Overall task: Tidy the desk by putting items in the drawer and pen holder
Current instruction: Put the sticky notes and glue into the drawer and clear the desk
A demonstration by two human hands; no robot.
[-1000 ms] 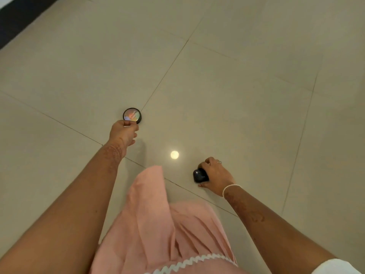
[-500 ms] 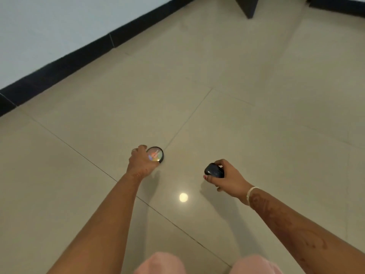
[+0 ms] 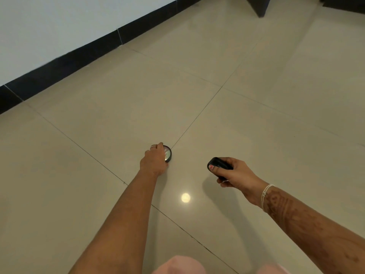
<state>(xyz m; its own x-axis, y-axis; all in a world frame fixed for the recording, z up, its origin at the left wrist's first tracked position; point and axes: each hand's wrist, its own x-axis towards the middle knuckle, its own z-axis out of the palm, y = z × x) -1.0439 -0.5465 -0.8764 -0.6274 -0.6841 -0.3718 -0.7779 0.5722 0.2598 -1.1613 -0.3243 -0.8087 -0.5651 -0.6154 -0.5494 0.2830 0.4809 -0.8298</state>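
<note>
My left hand (image 3: 153,161) grips a small round black-rimmed case with a shiny iridescent face (image 3: 168,153), held out over the tiled floor. My right hand (image 3: 232,172) curls round a small black oblong case (image 3: 218,165), with the thumb pressed on its near end. The two hands are apart, side by side at about the same height. No desk, drawer or pen holder shows in the head view.
Beige floor tiles (image 3: 256,115) fill the view, with a round light reflection (image 3: 185,197) between my arms. A white wall with a black skirting board (image 3: 83,56) runs along the upper left. A dark furniture leg (image 3: 258,6) stands at the top right.
The view has tilted up from my pink clothing to the wall and floor ahead. Both hands still hold their items and have risen in the frame; the round case now faces right.
</note>
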